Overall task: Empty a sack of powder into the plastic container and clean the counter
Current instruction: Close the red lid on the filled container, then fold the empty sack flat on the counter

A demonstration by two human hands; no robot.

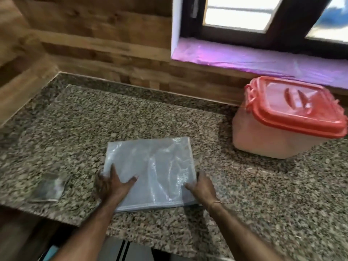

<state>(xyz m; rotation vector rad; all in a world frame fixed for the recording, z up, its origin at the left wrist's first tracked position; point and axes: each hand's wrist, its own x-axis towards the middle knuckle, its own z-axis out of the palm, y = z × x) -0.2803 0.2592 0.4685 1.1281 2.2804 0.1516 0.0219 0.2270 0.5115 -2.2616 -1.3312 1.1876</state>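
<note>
A flat, folded white woven sack (150,166) lies on the speckled granite counter (94,119) in front of me. My left hand (113,182) rests on the sack's near left corner with fingers spread. My right hand (201,187) grips the sack's near right edge, thumb on top. The plastic container (278,136), translucent with an orange-red lid (299,108) closed on it, stands at the right of the counter, apart from the sack.
A small clear plastic bag (49,187) lies at the counter's left front edge. Wood-panelled walls enclose the back and left. A window sill covered in purple film (254,61) runs behind the container.
</note>
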